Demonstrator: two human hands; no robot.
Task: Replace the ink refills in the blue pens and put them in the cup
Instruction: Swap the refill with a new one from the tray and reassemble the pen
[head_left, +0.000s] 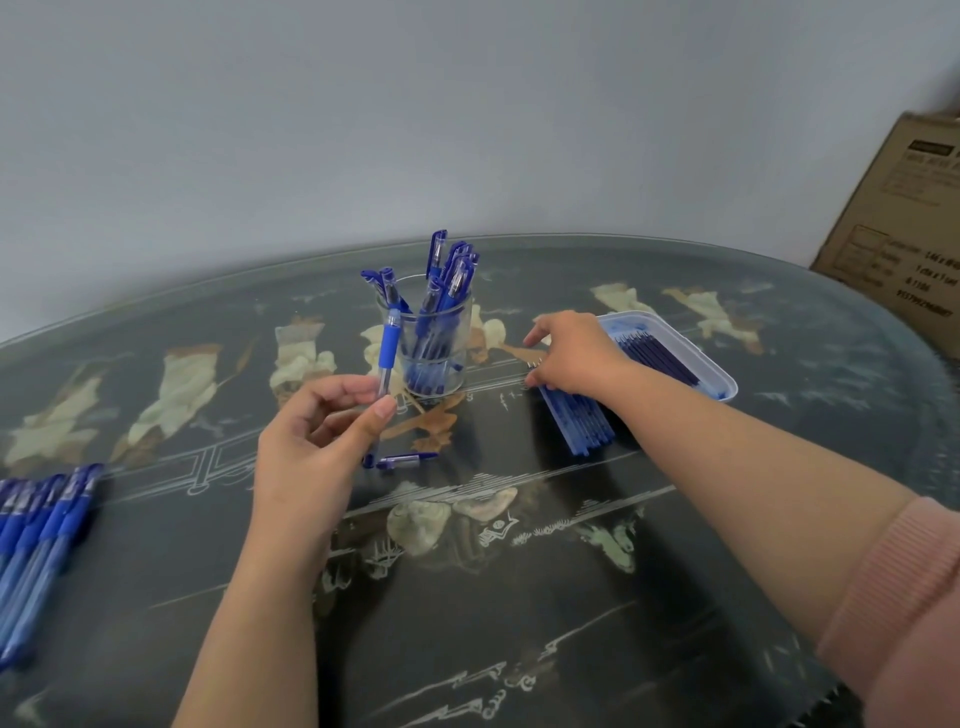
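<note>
A person's left hand (311, 441) pinches a blue pen (388, 353) between thumb and curled fingers, holding it upright just in front of the clear cup (464, 340), which already stands crowded with blue pens. The right hand (571, 353) reaches across to a loose pile of ink refills (582, 423) on the counter (519, 597), fingers spread and bent down onto them; whether it has taken hold of one cannot be told, as the palm hides the fingertips. Just beyond that hand lies a white tray (727, 382) with darker refills. A small blue pen part (408, 460) rests below the left thumb, partly hidden by it. A row of pens (41, 525) is cut off at the left edge, a cardboard box (893, 234) at the right.
</note>
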